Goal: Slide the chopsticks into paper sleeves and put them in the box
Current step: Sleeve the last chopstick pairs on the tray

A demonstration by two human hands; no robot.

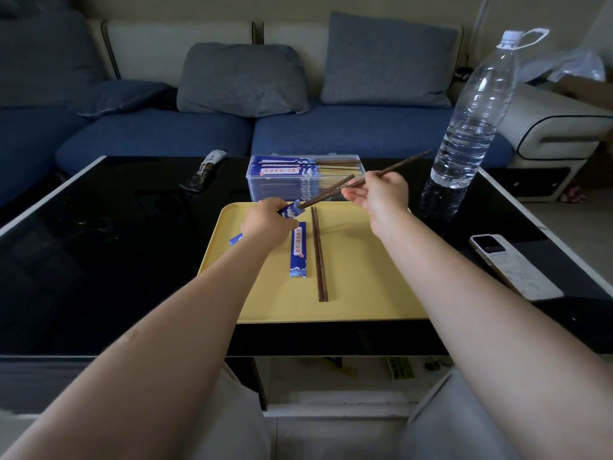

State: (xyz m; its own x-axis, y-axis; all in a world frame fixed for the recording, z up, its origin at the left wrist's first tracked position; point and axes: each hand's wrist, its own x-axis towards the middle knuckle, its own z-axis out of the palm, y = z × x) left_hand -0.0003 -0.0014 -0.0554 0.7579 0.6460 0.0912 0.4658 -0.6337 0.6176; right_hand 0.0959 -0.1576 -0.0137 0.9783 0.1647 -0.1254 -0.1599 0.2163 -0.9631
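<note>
My left hand grips a blue paper sleeve above the yellow tray; the sleeve's other end pokes out behind my wrist. My right hand pinches a pair of dark wooden chopsticks, their tips entering the sleeve's open mouth. A second blue sleeve lies flat on the tray beside another pair of chopsticks. Behind the tray stands a clear plastic box holding several sleeved chopsticks.
A large clear water bottle stands on the black table at the right. A white phone lies near the right edge. A dark wrapped packet lies at the back left. A blue sofa with cushions is beyond.
</note>
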